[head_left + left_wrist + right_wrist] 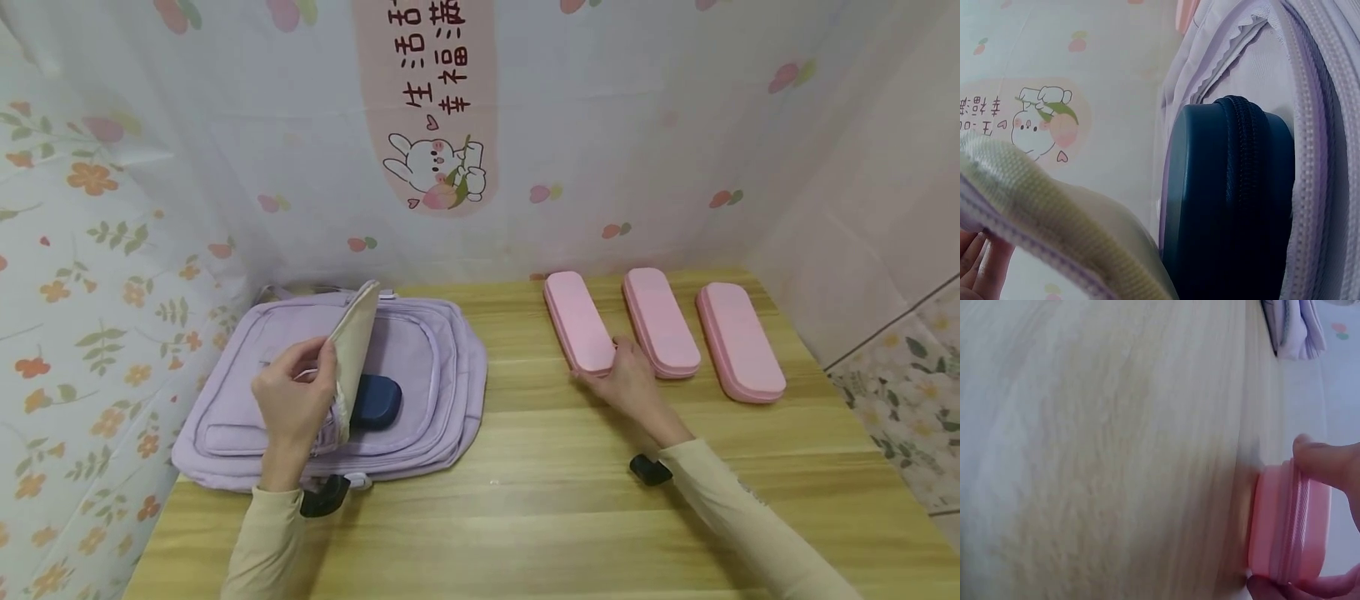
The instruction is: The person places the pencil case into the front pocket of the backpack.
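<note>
A lilac backpack [247, 350] lies flat on the table, its front pocket unzipped. My left hand [296, 392] pinches the pocket's cream-lined flap [352, 342] and holds it raised. Inside the pocket sits a navy zip case [378, 402], also plain in the left wrist view, where its zipper [1244, 156] faces the camera. On the right, my right hand [630, 379] grips the near end of the leftmost pink zip case [579, 321], thumb on one side and fingers on the other. In the right wrist view that pink case [1272, 525] appears to rest on the table.
Two more pink cases [662, 321] [744, 340] lie to the right of the gripped one, side by side. Wood tabletop [495, 517] stretches between backpack and cases. A printed curtain [525, 150] hangs behind the table, and a floral one [97, 333] hangs at the left.
</note>
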### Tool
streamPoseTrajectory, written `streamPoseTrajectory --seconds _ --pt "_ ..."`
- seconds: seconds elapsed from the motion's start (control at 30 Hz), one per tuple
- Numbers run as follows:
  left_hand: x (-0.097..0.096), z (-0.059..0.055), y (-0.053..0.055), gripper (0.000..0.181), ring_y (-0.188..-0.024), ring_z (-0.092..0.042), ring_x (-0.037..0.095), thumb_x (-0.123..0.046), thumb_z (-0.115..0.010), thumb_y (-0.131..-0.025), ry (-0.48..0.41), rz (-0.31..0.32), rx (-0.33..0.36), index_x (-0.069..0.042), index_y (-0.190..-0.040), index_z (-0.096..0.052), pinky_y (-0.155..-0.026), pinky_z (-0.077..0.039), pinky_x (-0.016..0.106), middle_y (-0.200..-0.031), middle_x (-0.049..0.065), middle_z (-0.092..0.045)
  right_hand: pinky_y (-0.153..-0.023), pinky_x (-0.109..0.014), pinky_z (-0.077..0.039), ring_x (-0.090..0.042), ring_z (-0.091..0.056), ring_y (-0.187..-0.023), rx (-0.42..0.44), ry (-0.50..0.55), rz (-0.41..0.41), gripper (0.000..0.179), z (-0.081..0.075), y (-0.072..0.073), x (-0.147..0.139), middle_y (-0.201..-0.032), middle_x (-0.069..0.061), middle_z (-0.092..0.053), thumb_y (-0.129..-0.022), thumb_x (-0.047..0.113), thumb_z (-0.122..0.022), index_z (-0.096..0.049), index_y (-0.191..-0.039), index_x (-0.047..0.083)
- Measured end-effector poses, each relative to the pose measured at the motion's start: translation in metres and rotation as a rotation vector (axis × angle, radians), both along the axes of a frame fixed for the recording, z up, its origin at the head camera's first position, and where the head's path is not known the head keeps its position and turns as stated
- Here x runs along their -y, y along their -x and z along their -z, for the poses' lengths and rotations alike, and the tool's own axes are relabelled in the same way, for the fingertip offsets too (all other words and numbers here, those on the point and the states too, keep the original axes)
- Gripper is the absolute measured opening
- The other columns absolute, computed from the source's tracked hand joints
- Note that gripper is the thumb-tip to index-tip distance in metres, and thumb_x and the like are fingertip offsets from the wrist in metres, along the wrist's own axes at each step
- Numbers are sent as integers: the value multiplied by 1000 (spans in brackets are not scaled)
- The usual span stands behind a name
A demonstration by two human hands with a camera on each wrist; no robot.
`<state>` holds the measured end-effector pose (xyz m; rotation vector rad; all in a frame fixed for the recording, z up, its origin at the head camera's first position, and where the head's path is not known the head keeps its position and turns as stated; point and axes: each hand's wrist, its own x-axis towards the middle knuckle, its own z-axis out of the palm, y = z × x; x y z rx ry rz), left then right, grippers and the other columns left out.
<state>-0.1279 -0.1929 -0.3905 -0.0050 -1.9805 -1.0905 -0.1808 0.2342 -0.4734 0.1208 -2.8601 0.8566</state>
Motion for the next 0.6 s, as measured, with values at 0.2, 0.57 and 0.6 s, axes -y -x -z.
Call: streamPoseTrajectory --seconds 0.2,0.57,0.6 --pt "1 1 -1 8 -65 -56 -18 5 -71 -85 11 4 -6 9 -89 -77 -61 -46 -1 -78 25 -74 -87 -58 -52 -49 -61 -103 -31 70 54 77 3 -1 1 -112 -37 -63 -79 34 -86 -54 -122 -20" --pt "-8 -14 -8 8 -66 -56 -18 7 -70 -84 3 12 -13 11 -89 -76 -61 -47 0 -77 27 -73 -82 -56 -54 -48 -65 -98 -117 119 93 70 -3 -1 2 -107 -34 -68 -76 35 -85 -60 -118 -15" --pt "-6 -11 -7 8 -66 -56 -18 6 -71 -84 6 11 -11 10 -89 -76 -61 -47 0 -77 26 -73 -82 -56 -54 -48 -65 -98 -118 119 86 70 -3 -1 3 -107 -34 -68 -76 35 -85 -60 -118 -15"
